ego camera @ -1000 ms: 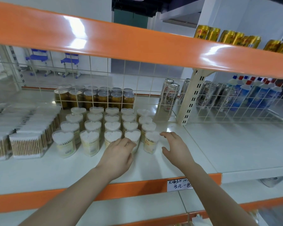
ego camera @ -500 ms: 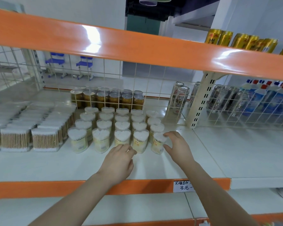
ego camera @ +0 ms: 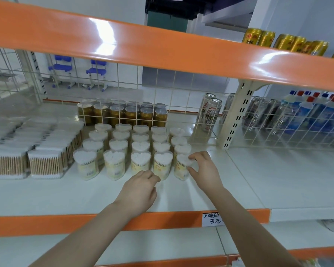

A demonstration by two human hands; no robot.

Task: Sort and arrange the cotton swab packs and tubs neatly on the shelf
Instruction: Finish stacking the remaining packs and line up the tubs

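White shelf board [ego camera: 239,182] with an orange lip, wire mesh behind. Both forearms reach in from 6 o'clock. Right hand [ego camera: 205,171] is up at the front right tub [ego camera: 181,167], thumb and forefinger curled round its lid edge, pinching it. Left hand [ego camera: 141,186] sits lower, knuckles up, fingers curled under, fingertips just beside the base of the fourth front tub [ego camera: 162,166]; whether it touches is hard to tell, and it holds nothing that shows. Hands are apart. Heart-topped swab tubs [ego camera: 116,164] stand dead centre in five columns, four deep, twenty counted. At 9 o'clock, flat swab packs [ego camera: 44,162] stand in rows, two at the front edge, the rest too blurred to count. Behind the mesh at 12 o'clock, gold jars [ego camera: 131,115], about twelve
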